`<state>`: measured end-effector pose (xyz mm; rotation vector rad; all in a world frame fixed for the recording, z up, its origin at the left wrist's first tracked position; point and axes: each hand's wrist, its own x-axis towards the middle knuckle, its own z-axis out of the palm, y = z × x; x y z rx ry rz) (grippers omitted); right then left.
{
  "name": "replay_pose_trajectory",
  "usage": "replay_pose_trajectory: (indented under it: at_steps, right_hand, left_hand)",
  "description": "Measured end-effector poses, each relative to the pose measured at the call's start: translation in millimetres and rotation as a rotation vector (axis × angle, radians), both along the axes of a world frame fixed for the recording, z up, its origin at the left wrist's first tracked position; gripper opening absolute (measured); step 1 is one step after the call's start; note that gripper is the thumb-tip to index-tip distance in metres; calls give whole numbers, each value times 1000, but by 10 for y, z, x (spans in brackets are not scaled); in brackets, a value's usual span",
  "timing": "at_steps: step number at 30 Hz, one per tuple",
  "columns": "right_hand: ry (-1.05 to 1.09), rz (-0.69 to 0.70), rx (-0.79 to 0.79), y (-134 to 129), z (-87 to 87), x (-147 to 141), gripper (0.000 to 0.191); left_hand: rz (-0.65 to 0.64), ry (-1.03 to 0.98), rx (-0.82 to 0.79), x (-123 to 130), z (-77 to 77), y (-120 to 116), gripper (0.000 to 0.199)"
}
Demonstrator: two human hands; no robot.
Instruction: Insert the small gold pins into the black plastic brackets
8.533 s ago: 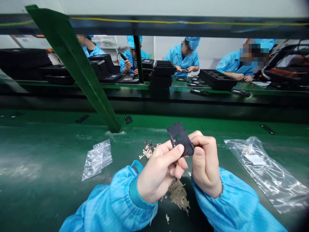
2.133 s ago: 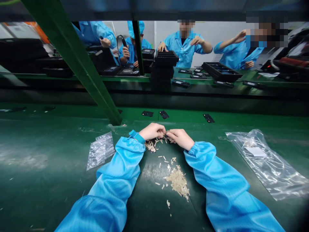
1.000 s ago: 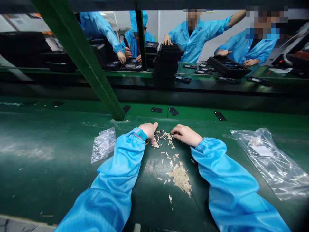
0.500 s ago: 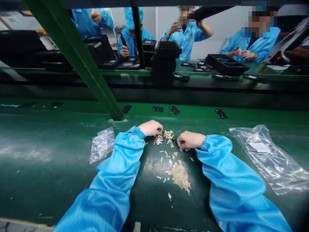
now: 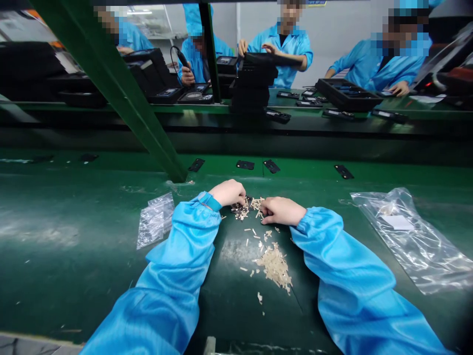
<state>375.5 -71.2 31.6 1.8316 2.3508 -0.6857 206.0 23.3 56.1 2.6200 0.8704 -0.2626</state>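
On the green bench, small pale strips (image 5: 257,203) lie in a loose heap, with a dark item partly buried at its left side. My left hand (image 5: 229,192) rests at the left edge of this heap, its fingers curled and closed down among the pieces. From the right, my right hand (image 5: 284,210) touches the strips with bent, closed fingers. What either set of fingertips holds is too small or hidden to make out. Nearer me spreads a larger pile of small beige pieces (image 5: 275,267), with several scattered between it and the heap.
A clear plastic bag (image 5: 417,241) lies at right, smaller bags (image 5: 157,221) at left. Thin black parts (image 5: 245,164) dot the far strip. A slanted green post (image 5: 129,103) stands left of centre. Beyond, co-workers in blue handle black trays (image 5: 254,81) and devices.
My right hand has moved left and slightly away from me, onto the heap of strips. My left hand stays about where it was. Opposite, a co-worker has lowered a black tray onto the stack.
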Motion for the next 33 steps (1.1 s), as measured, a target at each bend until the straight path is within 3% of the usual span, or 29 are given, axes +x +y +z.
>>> replay_pose_trajectory:
  at_steps: [2,9,14,19,22,25,29,33]
  right_hand:
    - [-49,-22,0,-24,-8,-58,19]
    - [-112,-86,-13,-76,10,-187,9]
    - [22,-95,51,-49,47,-106,8]
    - [286,-125,202,-24,144,13,9]
    - [445,-176,246,-24,159,40,7]
    - [592,-230,265,-21,132,36,9]
    - [752,-288,315,-29,122,-6,12]
    - [867,-350,423,-74,190,-64,15]
  left_hand:
    - [-1,29,-13,-26,42,-12,9]
    - [86,104,24,-160,134,28,43]
    - [136,123,65,-209,157,49,32]
    - [93,32,45,-120,170,-15,9]
    - [60,-4,-23,-81,155,-44,14]
    - [31,-83,-80,-76,164,-65,22]
    - [17,-290,-131,-38,238,-149,16]
    - [77,-529,-213,40,292,-258,15]
